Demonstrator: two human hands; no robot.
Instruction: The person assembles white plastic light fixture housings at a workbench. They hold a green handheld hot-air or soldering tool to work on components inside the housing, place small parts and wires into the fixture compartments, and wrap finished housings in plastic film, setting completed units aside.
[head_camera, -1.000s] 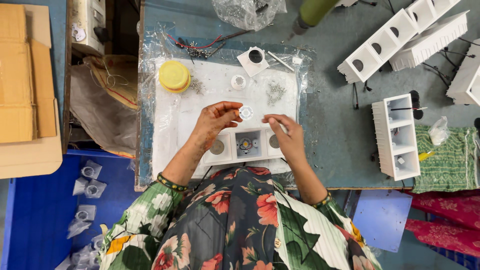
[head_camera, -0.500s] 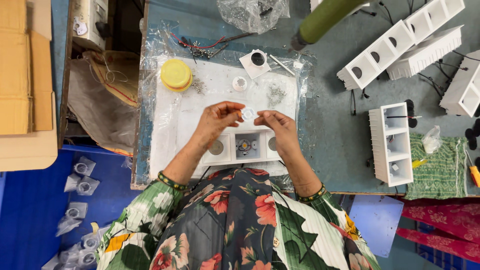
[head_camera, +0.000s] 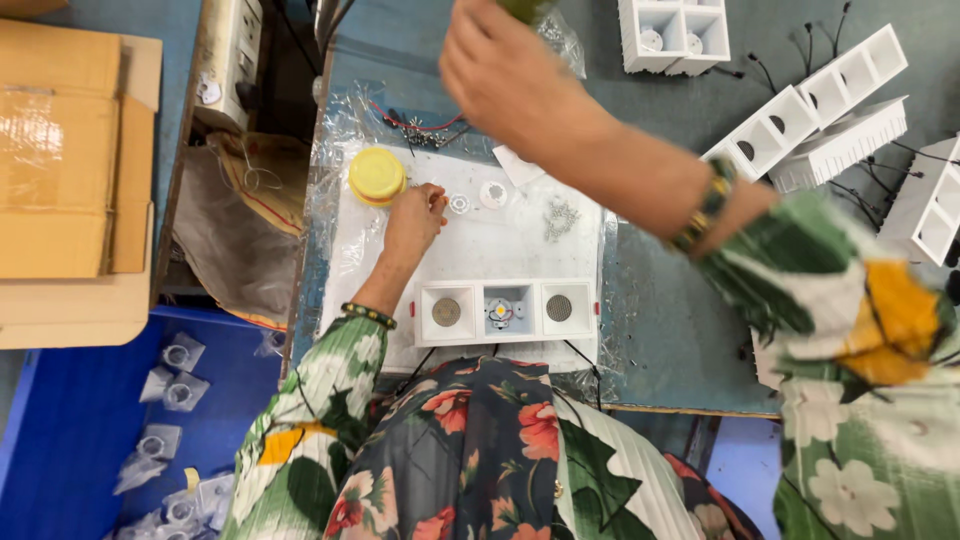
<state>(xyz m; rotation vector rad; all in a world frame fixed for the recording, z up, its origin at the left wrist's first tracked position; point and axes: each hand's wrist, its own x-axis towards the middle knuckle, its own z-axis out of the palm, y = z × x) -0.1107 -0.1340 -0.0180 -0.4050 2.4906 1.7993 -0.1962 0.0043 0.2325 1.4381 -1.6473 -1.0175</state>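
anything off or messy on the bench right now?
Mostly orderly. The loose screws lie scattered on the white sheet rather than in a container, and the white housings at the bench's far right lie tipped at odd angles. The three-cell housing sits square. Left hand is by the yellow lid; right hand is raised.

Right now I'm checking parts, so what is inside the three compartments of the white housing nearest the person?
The white housing holds a round grey disc in its left and right compartments, and a small LED module with a glowing centre in the middle one. What lies beneath those pieces is covered.
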